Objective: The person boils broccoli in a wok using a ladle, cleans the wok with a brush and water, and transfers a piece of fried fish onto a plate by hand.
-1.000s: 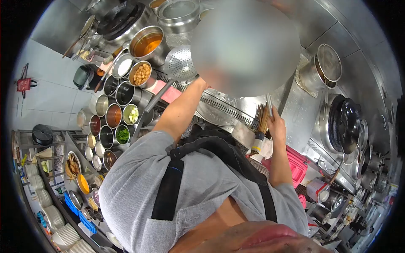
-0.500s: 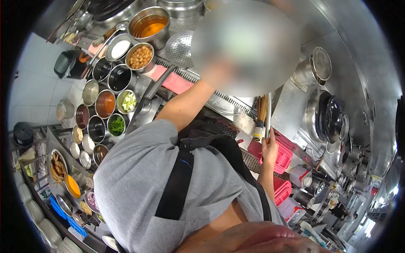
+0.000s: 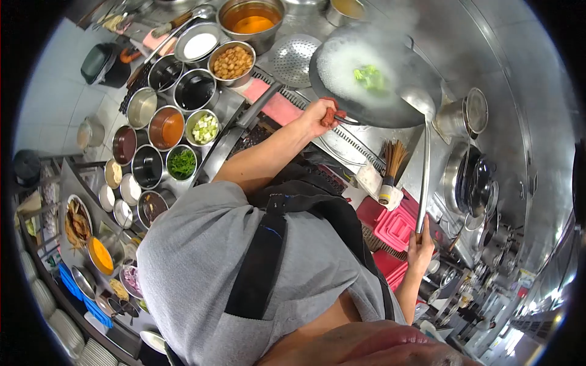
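Note:
A dark wok (image 3: 390, 114) holds white, foamy bubbling liquid with bright green vegetable pieces (image 3: 370, 78) in it. Steam partly hides its far side. My left hand (image 3: 316, 119) is closed around the wok's near handle, with a red cloth (image 3: 331, 112) bunched between. In my right hand (image 3: 420, 252) is the lower end of a long metal ladle (image 3: 424, 177). The ladle's bowl is at the wok's right side, near the rim. Beside the ladle stands a bamboo wok brush (image 3: 393, 166), close to a white cloth (image 3: 368, 179).
Left of the wok lie a perforated skimmer (image 3: 294, 60) and a pot of orange liquid (image 3: 251, 25). Several seasoning containers (image 3: 166, 127) crowd the left counter. Pink baskets (image 3: 395, 228) are near my right hand. A metal pot with a strainer (image 3: 456, 116) stands right of the wok.
My right hand has moved right and nearer my body, and the ladle now leans to the right. The view has shifted. The wok area, blurred before, is now visible.

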{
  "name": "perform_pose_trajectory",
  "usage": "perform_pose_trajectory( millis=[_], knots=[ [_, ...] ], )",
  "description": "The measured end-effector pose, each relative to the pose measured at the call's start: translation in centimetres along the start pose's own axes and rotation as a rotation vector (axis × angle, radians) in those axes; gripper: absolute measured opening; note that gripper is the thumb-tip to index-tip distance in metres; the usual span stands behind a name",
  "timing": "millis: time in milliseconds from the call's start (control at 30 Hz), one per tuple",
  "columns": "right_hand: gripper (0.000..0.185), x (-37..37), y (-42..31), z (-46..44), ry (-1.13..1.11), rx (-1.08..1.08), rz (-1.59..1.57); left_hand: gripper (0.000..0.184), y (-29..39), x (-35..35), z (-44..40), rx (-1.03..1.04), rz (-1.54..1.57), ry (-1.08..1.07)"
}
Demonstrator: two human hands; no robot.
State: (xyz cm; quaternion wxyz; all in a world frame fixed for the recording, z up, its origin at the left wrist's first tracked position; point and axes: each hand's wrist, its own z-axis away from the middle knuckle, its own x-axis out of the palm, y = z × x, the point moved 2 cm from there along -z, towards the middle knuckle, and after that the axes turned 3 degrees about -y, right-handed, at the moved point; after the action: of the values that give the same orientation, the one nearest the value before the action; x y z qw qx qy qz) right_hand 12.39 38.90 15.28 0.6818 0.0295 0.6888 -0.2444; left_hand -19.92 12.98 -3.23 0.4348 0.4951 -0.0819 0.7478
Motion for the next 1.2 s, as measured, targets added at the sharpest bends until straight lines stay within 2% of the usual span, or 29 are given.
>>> perform_pose_trajectory(
  millis=[67,200,367,433,467,567,633,733,800,867,900,933,1000,1033,1067,1133,1167,1200],
  knots=[
    [0.062,-0.5,-0.4,-0.1,0.002,-0.042,0.014,0.011,-0.5,-1.6,0.1,-0.013,0.015,-0.096],
    [0.062,-2.1,-2.4,-0.8,-0.04,-0.101,0.123,0.015,-0.2,-3.2,2.1,-0.051,0.038,-0.05],
    [0.062,-3.8,-4.0,-2.7,-0.066,-0.157,0.115,0.017,-0.3,-5.8,2.2,-0.118,0.129,-0.105],
    [0.063,-4.6,-6.0,-3.6,-0.089,-0.114,0.114,0.017,-0.4,-6.5,1.7,-0.165,0.258,-0.227],
    [0.063,-5.0,-6.5,-4.4,-0.055,-0.246,0.152,0.017,-0.3,-6.6,1.7,-0.155,0.269,-0.228],
    [0.064,-6.4,-8.8,-5.9,-0.07,-0.229,0.198,0.017,-0.6,-6.8,1.2,-0.205,0.324,-0.293],
    [0.064,-7.2,-10.3,-7.0,-0.059,-0.284,0.237,0.016,-1.1,-6.7,0.5,-0.237,0.358,-0.452],
    [0.065,-8.4,-11.5,-8.5,-0.056,-0.337,0.247,0.014,-1.6,-5.2,0.6,-0.285,0.444,-0.476],
    [0.064,-9.2,-12.1,-9.2,-0.065,-0.299,0.311,0.015,-1.9,-4.6,-0.4,-0.284,0.41,-0.528],
    [0.062,-9.5,-12.3,-9.8,-0.029,-0.362,0.272,0.015,-2.7,-3.5,-1.5,-0.417,0.446,-0.627],
    [0.06,-9.7,-12.2,-10.0,0.008,-0.421,0.232,0.018,-2.9,-2.7,-2.2,-0.528,0.466,-0.705],
    [0.06,-9.8,-11.7,-10.0,0.012,-0.419,0.228,0.018,-3.3,-2.1,-2.9,-0.53,0.46,-0.704],
    [0.062,-10.4,-10.2,-9.8,0.011,-0.377,0.224,0.029,-3.3,-0.2,-2.8,-0.341,0.292,-0.714],
    [0.061,-10.2,-9.1,-9.6,0.046,-0.456,0.186,0.037,-3.1,0.5,-2.7,-0.36,0.26,-0.656],
    [0.061,-9.9,-7.2,-9.4,0.052,-0.454,0.179,0.037,-3.0,1.0,-3.3,-0.361,0.25,-0.655],
    [0.06,-8.6,-2.7,-9.1,0.052,-0.279,0.178,0.031,-2.9,1.7,-5.4,-0.36,0.113,-0.554],
    [0.059,-7.7,-1.9,-8.9,0.072,-0.253,0.229,0.027,-3.0,1.6,-7.3,-0.364,0.127,-0.592],
    [0.058,-5.6,1.6,-9.2,0.096,-0.141,0.053,0.027,-3.2,1.9,-8.2,-0.366,0.122,-0.59]
  ],
)
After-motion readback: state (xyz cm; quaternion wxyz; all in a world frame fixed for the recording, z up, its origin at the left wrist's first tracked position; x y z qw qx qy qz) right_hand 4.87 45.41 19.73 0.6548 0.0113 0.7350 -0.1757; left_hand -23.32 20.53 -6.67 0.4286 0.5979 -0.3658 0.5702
